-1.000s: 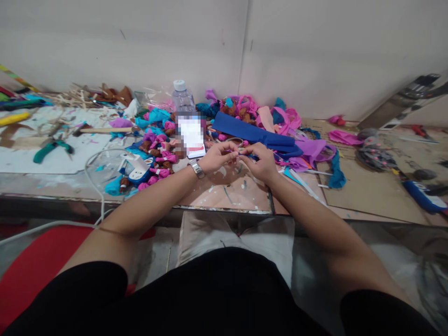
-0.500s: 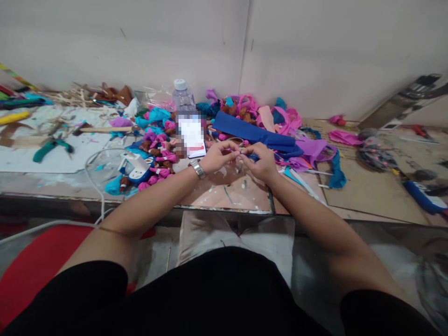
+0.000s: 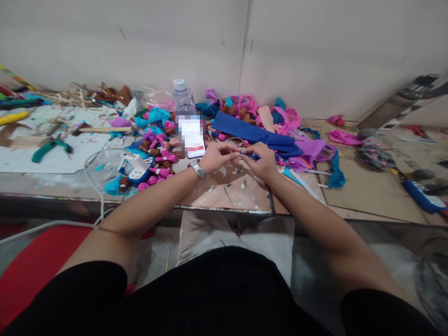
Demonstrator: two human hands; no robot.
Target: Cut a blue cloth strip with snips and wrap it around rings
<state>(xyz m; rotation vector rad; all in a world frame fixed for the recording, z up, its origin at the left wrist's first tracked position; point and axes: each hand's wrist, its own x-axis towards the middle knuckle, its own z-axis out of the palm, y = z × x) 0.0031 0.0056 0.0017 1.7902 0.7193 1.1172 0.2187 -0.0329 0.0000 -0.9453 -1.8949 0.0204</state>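
My left hand (image 3: 217,157), with a metal watch (image 3: 198,169) on its wrist, meets my right hand (image 3: 262,161) fingertip to fingertip above the table's near edge. The right thumb and fingers pinch a small piece of blue crepe paper (image 3: 255,157), mostly covered by the fingers. Left thumb and index finger are pressed together at its end; what lies between them is too small to make out. Just behind the hands lie a folded strip of dark blue crepe paper (image 3: 245,128) and a phone (image 3: 192,135) with a lit screen.
Pink, brown and blue crepe-paper bundles (image 3: 163,156) lie left of the phone, near a capped bottle (image 3: 182,95). Farther left are green-handled pliers (image 3: 51,150) and a hammer (image 3: 105,129). A white cable (image 3: 87,175) hangs over the edge. Cardboard (image 3: 364,191) covers the right side.
The left fingers have straightened slightly and shifted against the right fingertips. Both hands stay in nearly the same place, and the things on the table have not moved.
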